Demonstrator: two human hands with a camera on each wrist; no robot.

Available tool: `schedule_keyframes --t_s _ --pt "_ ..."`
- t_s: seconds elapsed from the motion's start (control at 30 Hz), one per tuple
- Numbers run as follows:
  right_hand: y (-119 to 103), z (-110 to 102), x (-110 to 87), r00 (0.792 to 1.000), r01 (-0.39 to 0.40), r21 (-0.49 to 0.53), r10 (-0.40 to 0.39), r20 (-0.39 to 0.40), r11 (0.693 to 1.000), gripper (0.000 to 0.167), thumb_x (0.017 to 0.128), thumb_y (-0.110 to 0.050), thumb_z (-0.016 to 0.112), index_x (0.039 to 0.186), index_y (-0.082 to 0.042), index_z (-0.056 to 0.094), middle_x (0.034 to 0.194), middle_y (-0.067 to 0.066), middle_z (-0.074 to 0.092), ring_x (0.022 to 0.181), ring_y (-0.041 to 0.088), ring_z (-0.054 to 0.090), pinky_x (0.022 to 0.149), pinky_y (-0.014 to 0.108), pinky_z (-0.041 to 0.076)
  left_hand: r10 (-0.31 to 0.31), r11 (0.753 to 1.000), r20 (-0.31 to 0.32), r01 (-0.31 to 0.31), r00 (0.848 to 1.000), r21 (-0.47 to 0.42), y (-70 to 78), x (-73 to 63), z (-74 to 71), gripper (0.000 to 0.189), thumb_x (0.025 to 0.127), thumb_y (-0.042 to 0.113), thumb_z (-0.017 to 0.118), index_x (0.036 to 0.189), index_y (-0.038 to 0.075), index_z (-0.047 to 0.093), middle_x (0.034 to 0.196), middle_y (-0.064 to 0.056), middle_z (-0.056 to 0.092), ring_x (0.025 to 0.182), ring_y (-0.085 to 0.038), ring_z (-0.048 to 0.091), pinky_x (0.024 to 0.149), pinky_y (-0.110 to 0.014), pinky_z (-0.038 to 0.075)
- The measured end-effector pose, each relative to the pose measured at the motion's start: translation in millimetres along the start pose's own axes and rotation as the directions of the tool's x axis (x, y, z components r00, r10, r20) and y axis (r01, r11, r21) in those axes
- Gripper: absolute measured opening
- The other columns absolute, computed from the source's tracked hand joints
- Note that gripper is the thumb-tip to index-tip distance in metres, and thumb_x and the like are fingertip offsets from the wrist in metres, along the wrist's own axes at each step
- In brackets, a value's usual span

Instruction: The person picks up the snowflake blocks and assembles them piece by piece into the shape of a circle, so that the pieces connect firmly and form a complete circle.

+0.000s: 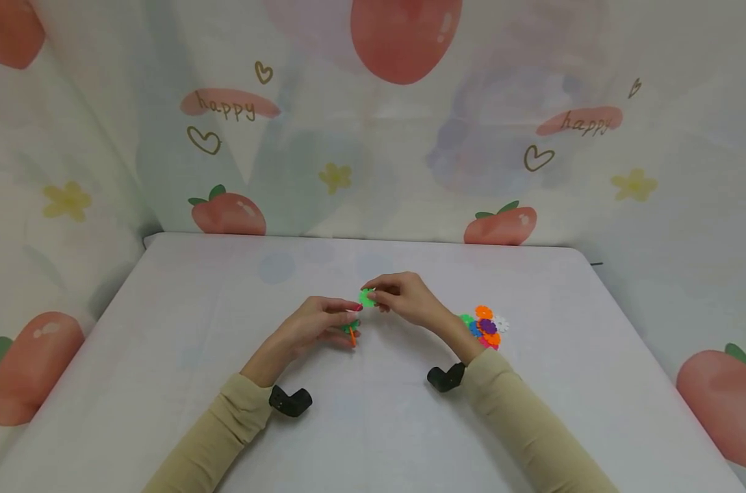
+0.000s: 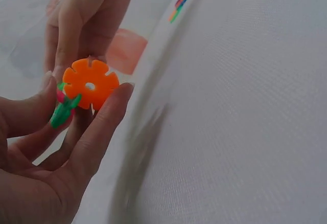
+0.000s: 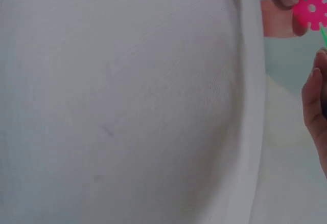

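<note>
In the head view, my left hand [image 1: 314, 323] holds a small joined cluster of notched, flower-shaped plastic discs above the table. An orange disc [image 2: 79, 83] faces the left wrist camera, with a green disc [image 2: 62, 114] beside it. Between thumb and fingers, my right hand [image 1: 410, 300] pinches a light green disc [image 1: 367, 297], just up and right of the left fingertips. The pink disc [image 3: 304, 17] of the cluster shows in the right wrist view, green pieces edge-on at two of its sides. Fingers hide part of the cluster.
A loose pile of discs in several colours lies right of my right forearm, with a purple disc [image 1: 488, 326] on top and a white disc [image 1: 502, 324] at its edge. The white-covered table [image 1: 373, 431] meets a printed cloth backdrop [image 1: 385, 157] behind. Each wrist carries a black camera [image 1: 291, 402].
</note>
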State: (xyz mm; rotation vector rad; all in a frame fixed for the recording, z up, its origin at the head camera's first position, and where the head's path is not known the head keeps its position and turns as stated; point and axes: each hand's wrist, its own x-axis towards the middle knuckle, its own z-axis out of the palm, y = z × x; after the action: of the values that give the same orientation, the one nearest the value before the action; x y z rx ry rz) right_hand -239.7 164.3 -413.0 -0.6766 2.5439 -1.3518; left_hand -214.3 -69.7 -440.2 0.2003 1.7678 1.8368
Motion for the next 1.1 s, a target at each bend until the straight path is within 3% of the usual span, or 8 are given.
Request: schedule_keyframes --t_s 0.17,0.3,0.53,0.63,0.73,0.93,1.1 --pt "-3.9 2.0 1.8 1.000 -0.001 0.041 0.001 0.004 0.999 0.020 0.100 -0.009 0.067 0.116 -0.002 0.076 0.090 0.018 0.074 0.072 0.027 0.065 0.066 0.024 0.053 0.064 0.998 -0.024 -0.063 0.998 0.011 -0.2 1.2 2.1 0.038 0.101 0.004 0.062 0.135 -0.012 0.059 0.118 -0.031 0.068 0.080 -0.018 0.075 0.078 -0.039 0.064" --pt "-5.4 1.8 3.8 1.000 0.005 0.041 -0.005 0.001 0.999 0.019 0.099 -0.008 0.068 0.114 -0.003 0.078 0.089 0.014 0.075 0.075 0.038 0.065 0.066 0.025 0.053 0.114 0.993 -0.008 -0.113 0.993 0.028 -0.4 2.4 3.9 0.038 0.101 0.003 0.062 0.135 -0.015 0.058 0.119 -0.035 0.067 0.083 -0.021 0.076 0.078 -0.040 0.064" --pt "-4.0 5.1 6.7 0.999 -0.017 0.014 0.018 -0.043 1.000 0.011 0.094 -0.011 0.074 0.103 -0.005 0.076 0.081 0.019 0.073 0.071 0.037 0.067 0.064 0.035 0.057 0.053 0.999 0.051 -0.053 0.997 -0.004 0.4 1.1 4.8 0.043 0.100 0.007 0.065 0.141 0.003 0.054 0.114 -0.029 0.071 0.095 -0.033 0.076 0.082 -0.044 0.063" --pt "-2.1 8.2 6.0 0.998 -0.035 0.005 0.036 -0.053 0.999 0.007 0.093 -0.012 0.075 0.098 -0.007 0.074 0.079 0.015 0.074 0.070 0.033 0.069 0.064 0.037 0.058 0.038 0.999 0.073 -0.036 0.997 -0.021 -1.3 1.7 4.8 0.041 0.100 0.006 0.065 0.139 0.002 0.053 0.112 -0.027 0.072 0.095 -0.031 0.075 0.083 -0.045 0.063" --pt "-0.6 9.0 4.0 0.999 -0.024 -0.022 0.023 -0.040 0.999 0.008 0.096 -0.012 0.073 0.103 -0.008 0.076 0.083 0.009 0.076 0.071 0.029 0.071 0.066 0.038 0.060 0.038 0.999 0.085 -0.036 0.996 -0.023 -2.7 2.8 4.4 0.040 0.100 0.006 0.065 0.136 -0.001 0.050 0.114 -0.027 0.071 0.097 -0.030 0.075 0.084 -0.046 0.063" --pt "-0.1 0.7 -2.5 1.000 0.015 -0.056 -0.015 -0.006 0.998 0.022 0.101 -0.010 0.065 0.120 -0.004 0.073 0.095 0.014 0.077 0.075 0.031 0.072 0.071 0.042 0.062 0.052 0.997 0.041 -0.054 0.998 0.050 -1.9 1.9 0.6 0.038 0.100 0.008 0.065 0.133 0.000 0.047 0.125 -0.027 0.069 0.099 -0.027 0.074 0.086 -0.045 0.063" --pt "5.4 -14.6 -13.7 1.000 -0.018 -0.057 0.018 -0.010 0.998 0.023 0.102 -0.015 0.065 0.119 -0.002 0.073 0.095 0.018 0.075 0.078 0.035 0.071 0.073 0.046 0.061 0.064 0.991 0.010 -0.065 0.998 0.114 -2.0 0.7 -3.9 0.039 0.099 0.007 0.066 0.132 -0.002 0.047 0.126 -0.028 0.069 0.097 -0.024 0.075 0.088 -0.042 0.062"
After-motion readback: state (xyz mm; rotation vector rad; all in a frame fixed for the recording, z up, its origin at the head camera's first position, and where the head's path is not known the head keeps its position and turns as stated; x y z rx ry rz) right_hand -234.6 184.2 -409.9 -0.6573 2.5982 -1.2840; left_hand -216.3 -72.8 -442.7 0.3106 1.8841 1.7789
